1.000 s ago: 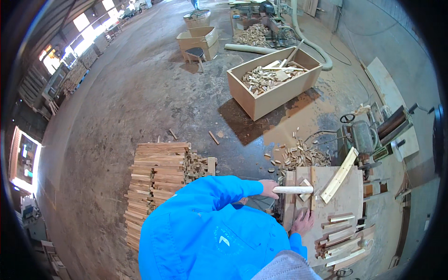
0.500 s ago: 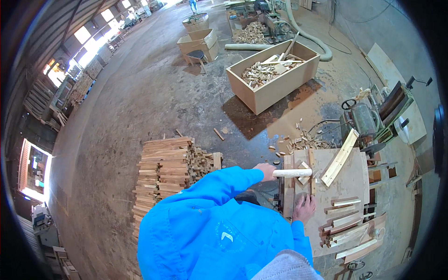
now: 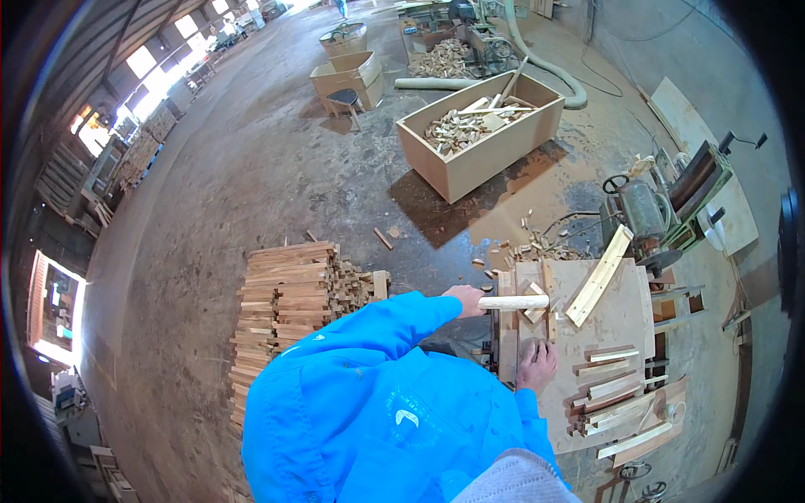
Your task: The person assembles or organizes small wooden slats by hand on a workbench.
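My left hand (image 3: 465, 300) is closed around one end of a pale, thick wooden stick (image 3: 513, 302). The stick points right across the workbench (image 3: 579, 356), its far end over a narrow wood strip (image 3: 549, 323) that runs away from me. A short wood piece (image 3: 535, 314) lies slanted, partly under the stick. Nearer to me, my right hand (image 3: 537, 366) rests on the bench with fingers somewhat apart, fingertips at the near end of the strip. Whether they press on the strip is too small to tell.
A long pale board (image 3: 600, 277) lies slanted on the bench, with several cut strips (image 3: 610, 390) nearer me. Stacked wood (image 3: 281, 289) stands at left. Beyond are a large box of offcuts (image 3: 470, 163), scattered scraps (image 3: 541, 247) and a machine with a handwheel (image 3: 644, 210).
The whole view has shifted slightly, so the scene sits a little further left. My left hand still grips the stick. My right hand's fingers look closer together.
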The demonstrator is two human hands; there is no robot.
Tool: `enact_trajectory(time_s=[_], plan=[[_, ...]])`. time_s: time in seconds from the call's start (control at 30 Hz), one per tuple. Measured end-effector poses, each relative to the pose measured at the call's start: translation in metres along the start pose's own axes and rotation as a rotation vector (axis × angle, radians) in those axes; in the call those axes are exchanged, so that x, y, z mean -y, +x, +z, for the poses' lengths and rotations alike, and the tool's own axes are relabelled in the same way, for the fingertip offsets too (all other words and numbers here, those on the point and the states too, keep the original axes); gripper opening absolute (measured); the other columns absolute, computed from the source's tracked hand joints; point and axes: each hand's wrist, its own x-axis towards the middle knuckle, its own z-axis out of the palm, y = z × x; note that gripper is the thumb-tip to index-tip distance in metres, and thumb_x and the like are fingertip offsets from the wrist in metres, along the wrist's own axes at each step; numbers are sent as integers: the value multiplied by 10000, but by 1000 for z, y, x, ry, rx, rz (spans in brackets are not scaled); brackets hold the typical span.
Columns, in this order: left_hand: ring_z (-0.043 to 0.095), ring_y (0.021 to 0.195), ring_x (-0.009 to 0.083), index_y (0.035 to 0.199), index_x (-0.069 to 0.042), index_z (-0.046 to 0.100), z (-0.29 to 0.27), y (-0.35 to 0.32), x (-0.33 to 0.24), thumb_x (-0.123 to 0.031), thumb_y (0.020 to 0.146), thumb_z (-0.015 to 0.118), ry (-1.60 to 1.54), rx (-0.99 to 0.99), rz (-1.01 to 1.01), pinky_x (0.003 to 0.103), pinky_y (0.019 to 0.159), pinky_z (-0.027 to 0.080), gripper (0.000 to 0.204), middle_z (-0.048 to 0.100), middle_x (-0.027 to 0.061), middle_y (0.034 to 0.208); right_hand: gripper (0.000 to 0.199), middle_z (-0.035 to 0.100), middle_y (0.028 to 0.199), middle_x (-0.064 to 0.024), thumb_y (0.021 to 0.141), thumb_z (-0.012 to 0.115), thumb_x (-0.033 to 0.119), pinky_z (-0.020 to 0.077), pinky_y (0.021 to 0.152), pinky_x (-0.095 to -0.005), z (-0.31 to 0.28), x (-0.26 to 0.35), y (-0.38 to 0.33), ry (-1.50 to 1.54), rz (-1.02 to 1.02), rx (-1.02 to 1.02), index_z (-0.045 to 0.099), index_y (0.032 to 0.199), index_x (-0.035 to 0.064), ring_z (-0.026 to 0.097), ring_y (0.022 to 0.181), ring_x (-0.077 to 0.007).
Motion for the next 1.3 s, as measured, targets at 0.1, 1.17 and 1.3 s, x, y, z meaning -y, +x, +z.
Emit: enact_trajectory(time_s=[0.1,1.17,1.3], plan=[[743,1012,433,1139,-111,746,-2,-4,-2,-488,922,713,-14,3,1,564,899,592,436,778,205,1070,427,642,1411,-182,1062,632,375,398,1152,-517,-1,1,0,-11,-12,1,734,1279,21,554,1358,-383],[731,1051,441,1190,-104,725,8,16,36,-492,869,768,-268,194,228,570,922,572,505,766,218,1120,555,568,1488,-256,1009,713,347,406,1182,-538,22,49,-8,-206,195,-13,625,1449,19,511,1410,-434],[730,1047,431,1169,-134,769,11,26,32,-462,845,784,-258,183,211,546,929,577,462,773,204,1131,563,563,1508,-290,977,749,357,414,1196,-525,27,43,-7,-197,213,-58,653,1421,24,526,1402,-462]])
